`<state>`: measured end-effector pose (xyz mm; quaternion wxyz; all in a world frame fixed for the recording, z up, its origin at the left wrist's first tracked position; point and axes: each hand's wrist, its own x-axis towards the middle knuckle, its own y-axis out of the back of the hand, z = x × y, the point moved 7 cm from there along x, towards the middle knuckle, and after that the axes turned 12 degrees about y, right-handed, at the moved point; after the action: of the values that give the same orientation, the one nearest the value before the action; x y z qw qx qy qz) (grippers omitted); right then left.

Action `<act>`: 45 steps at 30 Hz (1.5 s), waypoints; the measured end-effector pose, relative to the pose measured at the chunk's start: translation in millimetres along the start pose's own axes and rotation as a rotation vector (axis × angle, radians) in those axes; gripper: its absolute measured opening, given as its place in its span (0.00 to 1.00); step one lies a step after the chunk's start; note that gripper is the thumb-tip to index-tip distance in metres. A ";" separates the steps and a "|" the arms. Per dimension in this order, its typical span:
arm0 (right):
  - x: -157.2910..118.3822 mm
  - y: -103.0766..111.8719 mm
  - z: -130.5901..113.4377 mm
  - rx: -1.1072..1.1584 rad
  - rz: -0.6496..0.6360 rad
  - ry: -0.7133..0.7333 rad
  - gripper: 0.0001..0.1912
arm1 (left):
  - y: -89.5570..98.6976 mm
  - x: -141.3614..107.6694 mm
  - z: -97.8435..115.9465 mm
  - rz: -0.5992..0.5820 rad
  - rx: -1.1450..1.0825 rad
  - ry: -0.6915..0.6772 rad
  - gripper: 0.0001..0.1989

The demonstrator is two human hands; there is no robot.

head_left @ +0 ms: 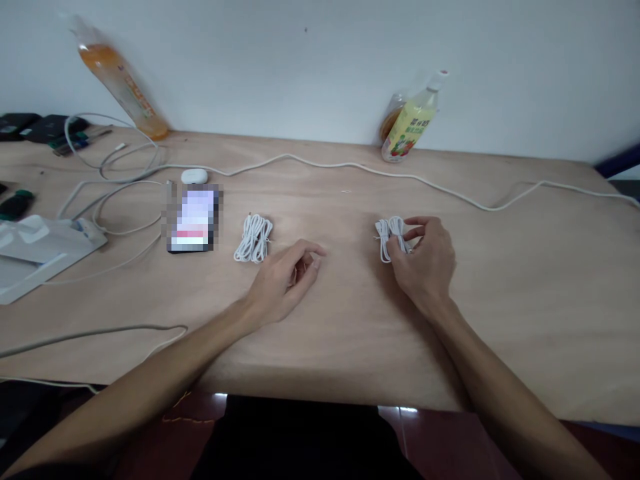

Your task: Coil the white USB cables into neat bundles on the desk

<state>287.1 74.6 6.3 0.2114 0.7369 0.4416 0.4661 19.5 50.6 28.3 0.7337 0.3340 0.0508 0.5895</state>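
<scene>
My right hand (426, 257) grips a white bundled cable (391, 230) between thumb and fingers, just above or on the wooden table; the hand covers the bundle's right side. My left hand (287, 277) rests on the table, its fingers loosely curled with a gap between them and the thumb, and nothing visible in it. Just behind and to the left of that hand lies a second white bundled cable (253, 238), folded into loops and tied around the middle.
A phone (195, 220) and a white earbud case (194, 177) lie left. A long white cord (345, 165) crosses the table (525, 287). Against the wall lean an orange-drink bottle (123, 90) and a yellow-labelled bottle (413, 123). A white power strip (45, 250) sits far left.
</scene>
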 end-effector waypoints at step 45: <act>-48.9 -23.8 -120.2 0.076 -0.061 1.069 0.13 | 62.1 -2.1 -48.6 0.340 0.591 0.527 0.17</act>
<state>162.7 33.5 21.8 -0.0562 0.3910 0.5254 0.7536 -55.5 74.6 24.2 0.4608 0.3713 0.3473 0.7274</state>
